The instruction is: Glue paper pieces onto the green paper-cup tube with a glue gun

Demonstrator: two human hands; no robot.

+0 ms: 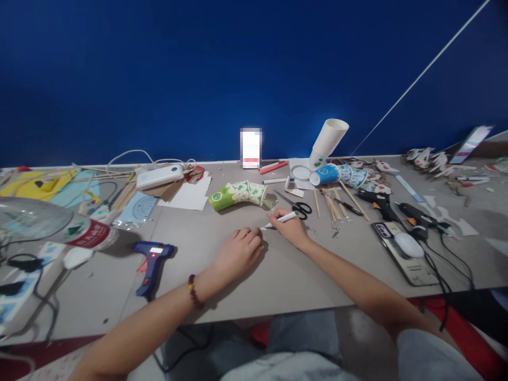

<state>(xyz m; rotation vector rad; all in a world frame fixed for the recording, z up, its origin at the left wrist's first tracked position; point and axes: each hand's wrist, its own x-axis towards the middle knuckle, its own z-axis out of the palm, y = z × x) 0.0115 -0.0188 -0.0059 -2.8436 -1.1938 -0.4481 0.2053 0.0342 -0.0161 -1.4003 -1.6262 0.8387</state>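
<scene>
My right hand (pixel 289 227) is closed around a white marker (pixel 284 217), its tip pointing left close to my left hand. My left hand (pixel 240 251) rests on the grey table (pixel 178 286), fingers together and bent; whatever lies under them is hidden or too small to name. Just beyond my hands lies a curved chain of green and white paper cups (pixel 238 194) with a pale fringed end at its right. Black-handled scissors (pixel 301 209) lie behind my right hand. A blue glue gun (pixel 151 264) stands out to the left of my left hand.
At left are a large plastic bottle (pixel 51 225) and a power strip (pixel 32 291). Stacked white cups (pixel 328 142), blue cups (pixel 341 174) and wooden sticks (pixel 331 205) sit back right. A phone (pixel 405 254) and black glue guns (pixel 416 217) with cables lie at right.
</scene>
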